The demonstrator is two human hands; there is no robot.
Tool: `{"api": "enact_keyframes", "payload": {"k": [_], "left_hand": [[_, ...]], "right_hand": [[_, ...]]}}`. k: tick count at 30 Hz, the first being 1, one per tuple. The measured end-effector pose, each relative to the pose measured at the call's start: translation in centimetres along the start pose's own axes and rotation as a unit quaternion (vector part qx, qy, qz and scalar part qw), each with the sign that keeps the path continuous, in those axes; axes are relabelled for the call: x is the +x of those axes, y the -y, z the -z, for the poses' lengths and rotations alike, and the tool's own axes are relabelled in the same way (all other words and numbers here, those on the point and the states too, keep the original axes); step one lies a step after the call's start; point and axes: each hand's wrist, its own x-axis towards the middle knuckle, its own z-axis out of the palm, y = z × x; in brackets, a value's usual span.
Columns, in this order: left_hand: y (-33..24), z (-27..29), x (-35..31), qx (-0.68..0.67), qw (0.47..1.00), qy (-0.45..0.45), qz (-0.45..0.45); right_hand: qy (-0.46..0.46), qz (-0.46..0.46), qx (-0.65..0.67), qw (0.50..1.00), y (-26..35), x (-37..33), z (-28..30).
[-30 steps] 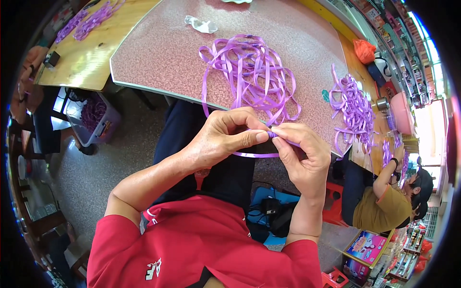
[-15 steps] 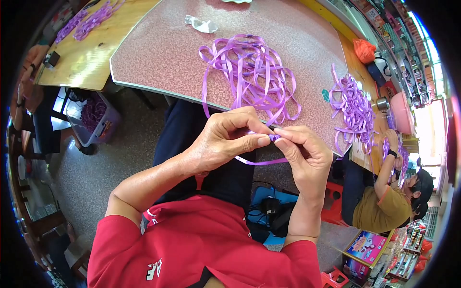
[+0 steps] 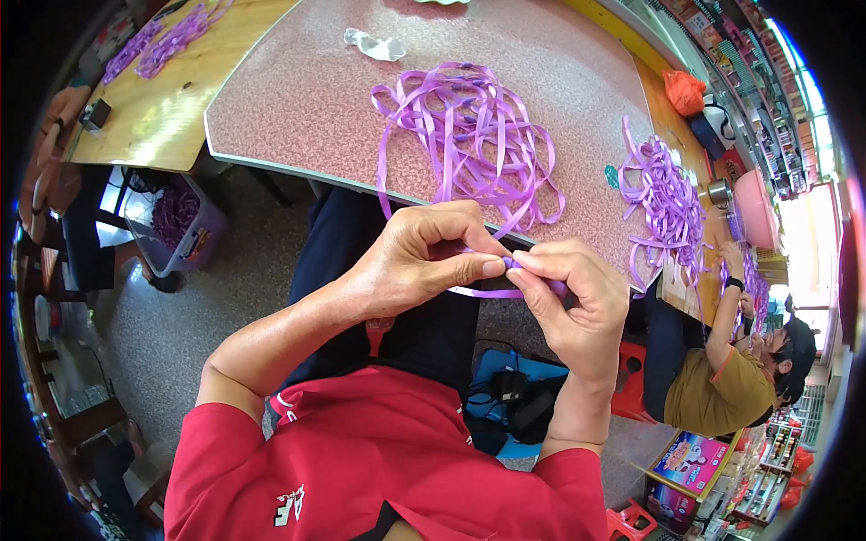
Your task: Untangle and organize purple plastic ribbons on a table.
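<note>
Above my lap, just off the table's near edge, my left hand (image 3: 442, 252) pinches a purple ribbon (image 3: 487, 293) between thumb and forefinger. My right hand (image 3: 568, 288) pinches the same ribbon, its fingertips touching or almost touching the left ones. A small dark purple bit shows between the fingertips; whether it is a knot or a fold I cannot tell. Part of the ribbon droops in a loop under my hands. Beyond them, a loose heap of purple ribbon (image 3: 469, 135) lies on the speckled pink table (image 3: 298, 108), reaching its near edge.
A second ribbon pile (image 3: 663, 194) hangs over the table's right side, near a co-worker (image 3: 722, 379) handling purple ribbon. White crumpled paper (image 3: 374, 45) lies at the back. On the left are a wooden table (image 3: 153, 108) and a plastic bin (image 3: 194, 234). Red stools (image 3: 631, 388) stand at right.
My right hand has shifted slightly to the right and turned a little. The ribbon loop under my hands has drawn shorter. Both hands keep their pinch.
</note>
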Motion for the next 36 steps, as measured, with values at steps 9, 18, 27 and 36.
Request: {"api": "enact_keyframes", "payload": {"k": [9, 18, 27, 36], "left_hand": [[-0.3, 0.3, 0.0, 0.067, 0.997, 0.029, -0.004], [1.2, 0.4, 0.1, -0.046, 0.997, -0.052, 0.022], [1.3, 0.6, 0.2, 0.027, 0.998, -0.043, -0.027], [1.1, 0.5, 0.3, 0.275, 0.937, -0.061, -0.205]], "right_hand": [[0.008, 0.043, 0.042, 0.998, -1.1, -0.1, -0.2], [-0.069, -0.073, 0.226, 0.969, -3.0, -0.5, -3.4], [-0.084, -0.145, 0.337, 0.927, -1.9, -1.3, -3.2], [-0.073, -0.236, 0.311, 0.918, -1.8, -1.0, -2.8]]}}
